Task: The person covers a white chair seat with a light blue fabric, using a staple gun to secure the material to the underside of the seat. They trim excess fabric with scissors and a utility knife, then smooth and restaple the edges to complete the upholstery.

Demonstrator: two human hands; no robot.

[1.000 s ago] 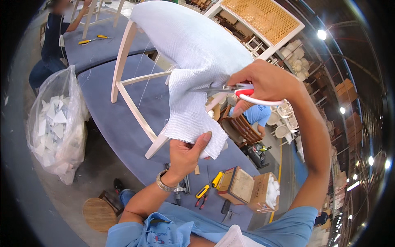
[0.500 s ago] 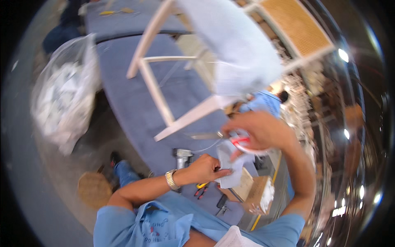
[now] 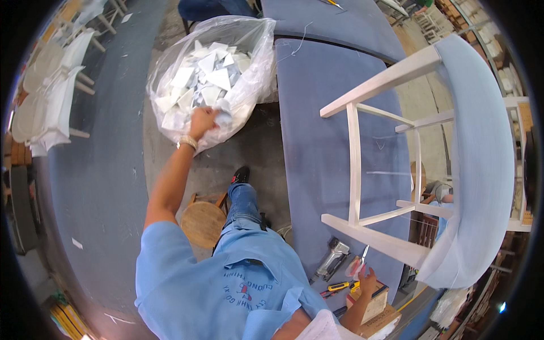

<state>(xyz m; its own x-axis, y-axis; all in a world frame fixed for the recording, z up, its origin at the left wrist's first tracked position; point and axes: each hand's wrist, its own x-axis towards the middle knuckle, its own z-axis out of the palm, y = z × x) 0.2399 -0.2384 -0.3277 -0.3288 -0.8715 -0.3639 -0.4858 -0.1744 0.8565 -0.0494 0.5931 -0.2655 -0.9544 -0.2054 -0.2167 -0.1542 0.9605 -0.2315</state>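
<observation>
At the rim of a clear plastic bag (image 3: 254, 107), my left hand (image 3: 203, 122) is closed, fingers partly blurred, on a pale fabric scrap (image 3: 224, 118). Pale scraps (image 3: 217, 79) fill the bag. My right hand (image 3: 367, 281) is low over the near right of the table, its fingers curled at the red handles of scissors (image 3: 357, 264), whose blades point away from me. Left of the scissors lies a grey staple gun (image 3: 333, 258). An upturned chair with pale wooden legs (image 3: 354, 164) and a light-blue covered seat (image 3: 479, 164) rests on the table's right side.
A yellow cutter (image 3: 339, 287) lies near cardboard boxes (image 3: 378, 323) at the near edge of the blue-grey table (image 3: 311, 141). A round wooden stool (image 3: 203, 223) stands beside my leg. White-covered chairs (image 3: 62, 96) line the far left.
My view has turned left. My left hand has moved from over the table to the bag with the scrap. My right hand has lowered the scissors to the table.
</observation>
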